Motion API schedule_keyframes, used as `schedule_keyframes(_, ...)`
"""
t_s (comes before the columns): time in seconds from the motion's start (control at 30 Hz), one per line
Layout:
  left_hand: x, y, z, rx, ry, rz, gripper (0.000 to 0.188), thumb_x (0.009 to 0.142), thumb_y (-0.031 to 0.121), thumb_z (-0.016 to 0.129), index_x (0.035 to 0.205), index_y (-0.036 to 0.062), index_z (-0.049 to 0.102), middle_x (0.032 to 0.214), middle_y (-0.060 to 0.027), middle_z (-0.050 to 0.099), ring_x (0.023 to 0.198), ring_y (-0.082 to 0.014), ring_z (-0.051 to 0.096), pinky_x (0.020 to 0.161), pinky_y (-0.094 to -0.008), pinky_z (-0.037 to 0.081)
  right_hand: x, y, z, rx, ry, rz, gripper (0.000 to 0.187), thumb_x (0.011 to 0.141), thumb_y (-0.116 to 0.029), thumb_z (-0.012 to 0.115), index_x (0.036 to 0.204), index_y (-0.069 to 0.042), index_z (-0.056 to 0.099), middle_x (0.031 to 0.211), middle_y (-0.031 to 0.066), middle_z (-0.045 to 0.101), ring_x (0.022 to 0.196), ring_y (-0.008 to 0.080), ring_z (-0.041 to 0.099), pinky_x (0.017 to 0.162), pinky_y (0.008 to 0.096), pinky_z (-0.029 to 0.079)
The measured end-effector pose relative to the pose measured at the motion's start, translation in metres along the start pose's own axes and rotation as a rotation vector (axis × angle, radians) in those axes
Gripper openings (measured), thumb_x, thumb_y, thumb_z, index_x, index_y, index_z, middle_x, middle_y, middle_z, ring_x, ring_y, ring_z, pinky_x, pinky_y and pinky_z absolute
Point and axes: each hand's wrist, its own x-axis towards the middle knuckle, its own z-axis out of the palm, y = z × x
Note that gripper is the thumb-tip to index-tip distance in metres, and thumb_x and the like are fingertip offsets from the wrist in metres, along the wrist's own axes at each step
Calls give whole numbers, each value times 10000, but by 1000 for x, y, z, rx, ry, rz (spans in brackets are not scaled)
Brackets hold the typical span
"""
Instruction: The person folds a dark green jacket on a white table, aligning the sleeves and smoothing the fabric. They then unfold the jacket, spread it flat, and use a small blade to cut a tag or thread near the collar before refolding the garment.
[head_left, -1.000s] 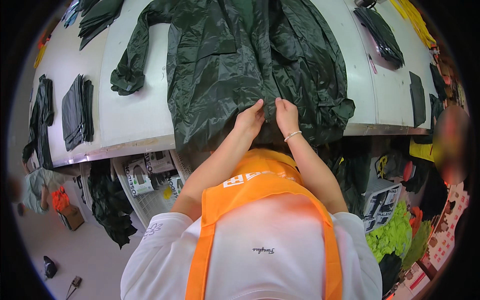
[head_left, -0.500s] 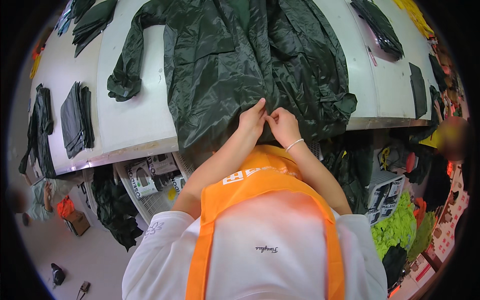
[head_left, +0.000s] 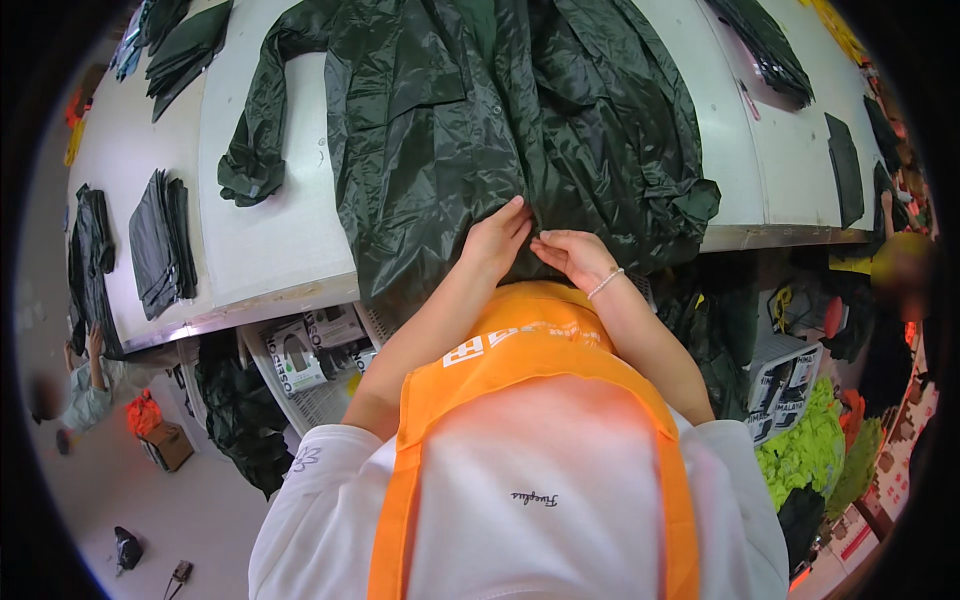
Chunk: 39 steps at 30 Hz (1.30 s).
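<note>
A shiny dark green raincoat [head_left: 420, 150] lies spread on the table in front of me, its lower hem hanging over the near edge. My left hand [head_left: 498, 240] pinches the coat's front edge near the hem, with fingers closed on the fabric. Just right of it, my right hand [head_left: 580, 256] has thumb and fingertips drawn together at the other side of the front opening. A small gap separates the two hands. Any snap or small part between the fingertips is too small to make out. One sleeve [head_left: 255, 150] stretches out to the left.
The pale table [head_left: 270, 255] carries folded dark garments [head_left: 162, 245] at left and another stack [head_left: 765, 55] at far right. Below its edge stand a white basket of packages [head_left: 310, 360] and a crate [head_left: 785, 385]. Bright yellow-green cloth [head_left: 800, 440] is heaped at right. Other people work at both sides.
My right hand has drawn slightly right, away from my left, and its fingers have straightened somewhat. My left hand has shifted a little left. The raincoat stays in place.
</note>
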Motion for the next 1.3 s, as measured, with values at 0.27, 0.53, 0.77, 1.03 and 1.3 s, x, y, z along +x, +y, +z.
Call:
schedule_keyframes(0.27, -14, -3, -5, 57, 77, 145, 152, 857, 68, 660, 947, -46, 617, 970, -128, 643, 936, -226, 606, 883, -335, 466, 2, -3, 31, 151, 16, -72, 126, 841, -36, 654, 939, 43, 642, 914, 108, 672, 827, 167, 661, 747, 234, 545)
schedule_keyframes(0.53, -18, -8, 2, 125, 134, 219, 115, 848, 55, 672, 888, -43, 628, 910, -117, 641, 870, -204, 611, 829, -312, 473, -2, 0, 37, 198, 45, -115, 121, 837, -51, 668, 924, 31, 645, 906, 98, 677, 815, 162, 663, 731, 224, 544)
schedule_keyframes(0.77, -8, -10, -12, 590, 338, 255, 143, 831, 77, 699, 807, -51, 642, 866, -99, 657, 765, -171, 631, 727, -266, 505, 0, -2, 37, 206, 44, -84, 116, 822, -42, 679, 916, 14, 643, 886, 86, 677, 800, 157, 663, 706, 232, 540)
schedule_keyframes(1.03, -10, -24, -39, 590, 354, 314, 357, 762, 284, 776, 697, -29, 618, 729, -37, 600, 629, -118, 514, 545, -293, 402, -2, -25, 38, -1396, -11, -919, 94, 806, -75, 626, 831, 3, 579, 727, 100, 605, 671, 263, 608, 608, 341, 490)
schedule_keyframes(1.3, -86, -55, -54, 721, 475, -40, 351, 776, 299, 761, 801, -45, 693, 747, -71, 657, 661, -162, 586, 618, -313, 461, 66, -134, 91, -2047, -191, -1478, 179, 739, -32, 539, 910, -51, 588, 968, 109, 611, 1105, 286, 506, 1022, 424, 326)
